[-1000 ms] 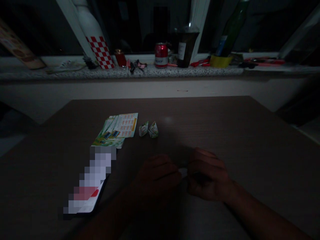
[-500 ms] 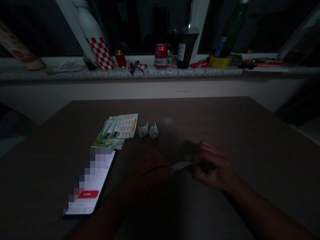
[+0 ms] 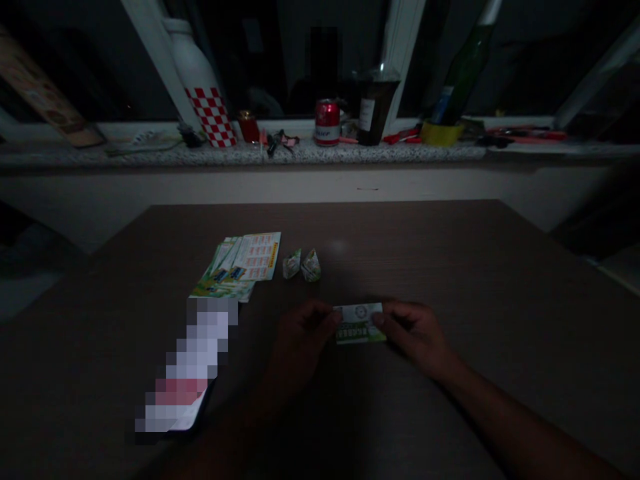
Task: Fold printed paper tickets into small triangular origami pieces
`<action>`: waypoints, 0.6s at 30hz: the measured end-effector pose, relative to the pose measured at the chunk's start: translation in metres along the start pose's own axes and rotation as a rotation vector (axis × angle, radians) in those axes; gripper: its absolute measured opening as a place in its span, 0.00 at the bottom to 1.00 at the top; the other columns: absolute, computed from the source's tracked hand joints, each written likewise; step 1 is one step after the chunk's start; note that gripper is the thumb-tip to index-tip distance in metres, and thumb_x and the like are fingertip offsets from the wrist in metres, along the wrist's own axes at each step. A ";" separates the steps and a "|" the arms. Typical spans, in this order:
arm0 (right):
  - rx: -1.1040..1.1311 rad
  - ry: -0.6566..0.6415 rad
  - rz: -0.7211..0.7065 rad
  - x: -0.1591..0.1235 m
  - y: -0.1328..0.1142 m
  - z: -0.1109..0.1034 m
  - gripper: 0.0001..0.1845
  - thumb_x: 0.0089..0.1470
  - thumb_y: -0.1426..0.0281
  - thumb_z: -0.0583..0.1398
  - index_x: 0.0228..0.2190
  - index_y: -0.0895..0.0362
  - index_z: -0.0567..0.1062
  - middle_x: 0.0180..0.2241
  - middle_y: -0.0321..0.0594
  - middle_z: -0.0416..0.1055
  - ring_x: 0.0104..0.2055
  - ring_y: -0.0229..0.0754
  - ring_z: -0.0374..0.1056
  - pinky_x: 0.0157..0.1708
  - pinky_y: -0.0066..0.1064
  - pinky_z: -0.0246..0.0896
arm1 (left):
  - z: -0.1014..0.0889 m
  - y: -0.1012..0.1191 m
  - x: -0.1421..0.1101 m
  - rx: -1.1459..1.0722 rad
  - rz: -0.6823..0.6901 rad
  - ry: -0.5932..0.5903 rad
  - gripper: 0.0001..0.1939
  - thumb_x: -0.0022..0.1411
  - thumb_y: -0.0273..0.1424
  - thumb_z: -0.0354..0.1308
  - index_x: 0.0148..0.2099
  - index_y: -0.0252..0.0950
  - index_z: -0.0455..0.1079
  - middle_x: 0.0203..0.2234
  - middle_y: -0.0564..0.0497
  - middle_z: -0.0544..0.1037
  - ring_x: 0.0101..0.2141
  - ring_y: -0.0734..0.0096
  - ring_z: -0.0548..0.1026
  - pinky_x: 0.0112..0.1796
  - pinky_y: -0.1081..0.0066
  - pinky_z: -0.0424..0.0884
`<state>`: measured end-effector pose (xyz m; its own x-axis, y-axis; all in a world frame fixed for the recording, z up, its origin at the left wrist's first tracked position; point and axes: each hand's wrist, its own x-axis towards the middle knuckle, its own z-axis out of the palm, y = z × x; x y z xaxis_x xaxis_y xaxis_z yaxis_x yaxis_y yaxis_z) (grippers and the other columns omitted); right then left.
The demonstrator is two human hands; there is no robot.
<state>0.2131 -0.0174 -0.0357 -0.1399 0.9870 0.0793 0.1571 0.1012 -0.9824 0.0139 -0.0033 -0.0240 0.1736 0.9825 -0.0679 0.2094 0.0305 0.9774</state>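
Note:
Between my two hands is a small green-and-white printed paper slip (image 3: 359,327), its printed face turned towards me. My left hand (image 3: 303,340) pinches its left edge, thumb on top. At the right edge my right hand (image 3: 420,337) grips it the same way, its thumb lying over the print. Two small folded paper pieces (image 3: 311,267) stand close together beyond my left hand. Further left lies a fanned pile of printed paper slips (image 3: 237,270) in green and white. I cannot tell whether the held slip is folded.
A phone (image 3: 193,370) with a lit, partly blurred screen lies left of my left forearm on the dark wooden table (image 3: 425,247). Along the granite windowsill (image 3: 300,155) stand a checkered bottle (image 3: 213,113), a red can (image 3: 327,123), a dark pouch (image 3: 373,110) and a green bottle (image 3: 463,73).
The slip was mostly hidden, then stretched edge-on between my hands; now it faces me, gripped at both ends. My thumbs have come up onto it. The view has tilted slightly upward.

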 end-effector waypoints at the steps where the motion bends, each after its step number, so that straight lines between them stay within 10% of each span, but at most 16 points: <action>1: 0.023 0.005 0.020 0.001 0.001 0.000 0.17 0.55 0.58 0.59 0.24 0.58 0.74 0.23 0.36 0.69 0.25 0.38 0.64 0.27 0.29 0.60 | 0.000 0.000 0.000 0.025 0.010 -0.014 0.11 0.59 0.37 0.58 0.39 0.34 0.72 0.30 0.50 0.78 0.32 0.67 0.76 0.32 0.70 0.72; 9: 0.110 0.020 0.082 0.004 0.006 -0.005 0.18 0.54 0.57 0.60 0.24 0.59 0.75 0.20 0.35 0.68 0.23 0.35 0.62 0.25 0.27 0.57 | -0.005 0.004 -0.011 0.646 0.560 -0.116 0.30 0.54 0.37 0.63 0.58 0.39 0.62 0.53 0.44 0.69 0.53 0.56 0.67 0.53 0.56 0.64; 18: 0.162 -0.034 0.029 0.004 0.003 -0.004 0.19 0.50 0.53 0.63 0.27 0.58 0.74 0.23 0.34 0.68 0.25 0.36 0.62 0.27 0.27 0.57 | -0.007 0.002 -0.010 0.700 0.468 -0.139 0.26 0.58 0.40 0.59 0.56 0.37 0.63 0.46 0.44 0.76 0.46 0.56 0.72 0.48 0.54 0.67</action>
<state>0.2171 -0.0128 -0.0373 -0.1714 0.9841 0.0471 0.0026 0.0483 -0.9988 0.0058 -0.0119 -0.0197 0.4971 0.8329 0.2433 0.6251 -0.5382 0.5653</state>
